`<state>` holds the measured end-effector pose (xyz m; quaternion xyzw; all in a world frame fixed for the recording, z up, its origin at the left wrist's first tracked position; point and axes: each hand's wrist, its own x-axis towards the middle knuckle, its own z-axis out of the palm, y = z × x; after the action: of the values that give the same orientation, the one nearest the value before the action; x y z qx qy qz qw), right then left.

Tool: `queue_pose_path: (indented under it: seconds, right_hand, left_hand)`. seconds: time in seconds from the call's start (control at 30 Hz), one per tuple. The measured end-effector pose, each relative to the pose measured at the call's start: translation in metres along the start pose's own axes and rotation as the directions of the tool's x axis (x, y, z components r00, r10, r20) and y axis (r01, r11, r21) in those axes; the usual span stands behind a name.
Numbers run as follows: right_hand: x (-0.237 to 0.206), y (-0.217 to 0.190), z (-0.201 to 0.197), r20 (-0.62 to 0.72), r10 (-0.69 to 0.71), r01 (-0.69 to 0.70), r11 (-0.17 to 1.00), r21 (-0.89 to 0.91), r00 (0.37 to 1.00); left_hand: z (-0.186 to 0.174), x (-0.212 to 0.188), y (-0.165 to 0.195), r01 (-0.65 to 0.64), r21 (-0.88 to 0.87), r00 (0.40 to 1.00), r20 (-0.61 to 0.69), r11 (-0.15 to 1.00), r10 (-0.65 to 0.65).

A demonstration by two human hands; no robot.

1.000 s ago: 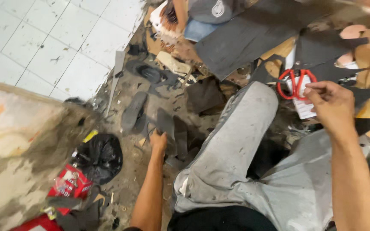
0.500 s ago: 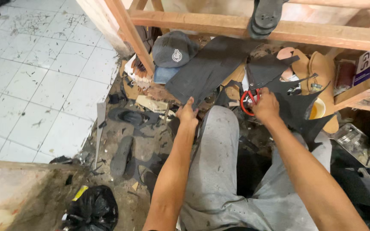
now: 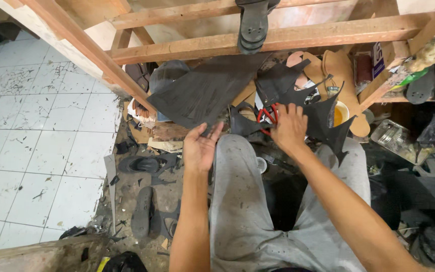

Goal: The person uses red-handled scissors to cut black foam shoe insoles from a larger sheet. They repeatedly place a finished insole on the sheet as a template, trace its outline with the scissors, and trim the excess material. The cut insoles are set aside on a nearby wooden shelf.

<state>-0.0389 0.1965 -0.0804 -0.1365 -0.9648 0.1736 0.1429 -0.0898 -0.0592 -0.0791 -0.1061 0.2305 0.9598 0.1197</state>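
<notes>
Red-handled scissors (image 3: 268, 117) sit just past your knees, amid black cut-out scraps (image 3: 323, 113). Your R hand (image 3: 289, 128) is clenched on the handles. Your L hand (image 3: 201, 146) is open, palm up, fingertips touching the edge of a large black sheet (image 3: 205, 90). Wooden frame (image 3: 298, 36) above; sandal soles (image 3: 144, 211) on the floor to the L.

A small upright box (image 3: 377, 56) with a blue-and-white face stands under the wooden frame, beside a reddish-brown packet (image 3: 362, 68).
</notes>
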Motion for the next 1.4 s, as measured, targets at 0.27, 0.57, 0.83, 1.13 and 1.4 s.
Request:
queue_pose_path:
  seconds: [0.27, 0.57, 0.83, 1.13, 1.4]
  right_hand:
    - [0.015, 0.030, -0.018, 0.257, 0.062, -0.219, 0.735, 0.642, 0.964]
    - [0.005, -0.014, -0.042, 0.442, -0.134, -0.459, -0.155, 0.875, 0.887]
    - [-0.047, 0.035, -0.129, 0.606, -0.331, -0.567, 0.215, 0.795, 0.724]
    - [-0.134, 0.154, -0.182, 0.879, 0.232, -0.721, 0.673, 0.164, 0.416]
    - [-0.122, 0.243, -0.212, 0.830, 0.507, -0.670, 0.702, -0.243, 0.230]
  left_hand:
    - [-0.010, -0.008, -0.013, -0.072, -0.021, 0.997, 0.009, 0.997, 0.072]
    - [0.010, -0.114, -0.091, -0.059, 0.680, 0.925, 0.313, 0.731, -0.216]
    - [0.019, -0.048, -0.056, 0.346, 0.123, 0.891, 0.267, 0.930, -0.367]
    - [0.038, 0.058, -0.038, 0.205, -0.119, 0.886, 0.445, 0.971, -0.133]
    - [0.051, 0.044, -0.057, 0.091, 0.212, 0.957, 0.253, 0.973, -0.145]
